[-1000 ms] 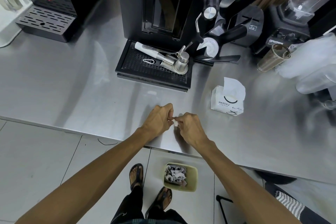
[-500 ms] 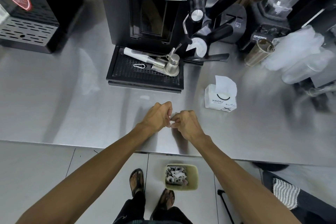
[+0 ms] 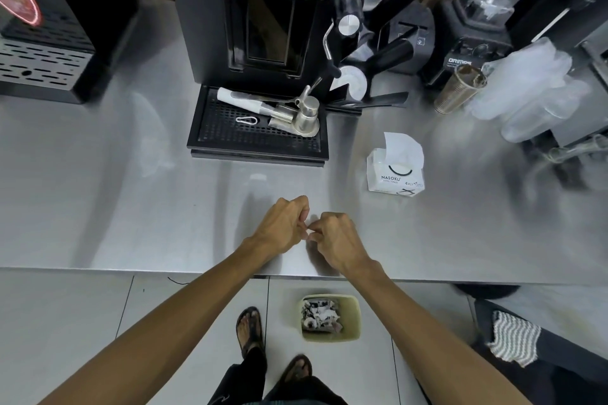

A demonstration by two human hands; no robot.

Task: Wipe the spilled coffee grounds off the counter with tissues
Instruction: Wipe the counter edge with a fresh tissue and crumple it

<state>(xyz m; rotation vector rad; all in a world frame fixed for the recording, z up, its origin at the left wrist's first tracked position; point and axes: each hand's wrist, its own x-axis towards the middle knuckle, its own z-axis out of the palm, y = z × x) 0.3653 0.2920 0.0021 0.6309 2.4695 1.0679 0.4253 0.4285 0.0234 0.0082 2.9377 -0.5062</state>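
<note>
Tissues (image 3: 403,149) stick up from their white pack (image 3: 391,177) on the steel bench (image 3: 115,207), right of the drip tray (image 3: 230,138), while the left hand (image 3: 283,223) and right hand (image 3: 339,237) meet fingertip to fingertip near the front edge, fingers curled closed, perhaps pinching something too small to make out.

A café or coffee-bar prep area. A long stainless-steel worktop (image 3: 98,207) carries a black espresso machine (image 3: 269,26) with its drip tray (image 3: 256,141) near the middle. Black-handled portafilters (image 3: 391,56), a blender (image 3: 473,26) and stacked clear plastic cups (image 3: 526,89) stand toward the back right corner. A second drinks machine (image 3: 42,52) stands at the back left. The floor (image 3: 98,322) below the front edge is tiled.
</note>
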